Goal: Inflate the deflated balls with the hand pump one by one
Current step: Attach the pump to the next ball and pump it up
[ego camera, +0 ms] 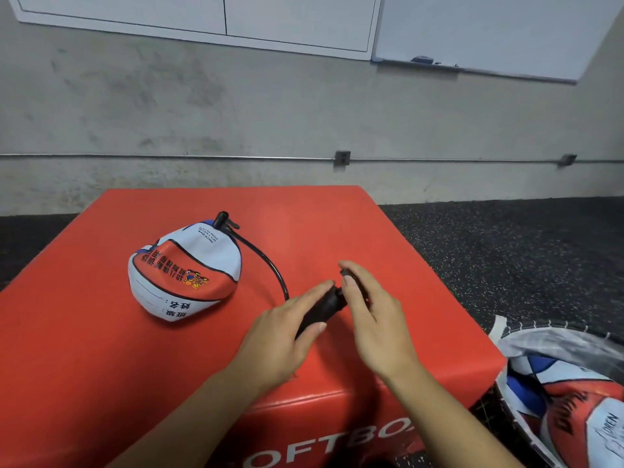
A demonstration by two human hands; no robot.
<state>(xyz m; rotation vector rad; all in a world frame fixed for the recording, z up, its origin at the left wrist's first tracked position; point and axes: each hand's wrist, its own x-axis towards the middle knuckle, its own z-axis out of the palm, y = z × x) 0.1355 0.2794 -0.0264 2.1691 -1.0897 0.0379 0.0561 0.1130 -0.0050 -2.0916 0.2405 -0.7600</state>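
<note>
Just right of the frame's centre, the left hand (287, 327) curls its fingers (312, 293) around the black barrel of the hand pump (320, 310), thumb lying along it. The right hand (371, 309) closes on the pump's handle end, fingers bent over it. A black hose (270, 265) arcs from the pump up to the deflated ball (184, 268), a crumpled white, red and blue one lying left of centre on the red padded box (101, 332), with the hose's connector at its upper edge. At the lower right corner, more balls (570, 407) sit in a mesh bag (553, 336) on the dark speckled floor (506, 251).
</note>
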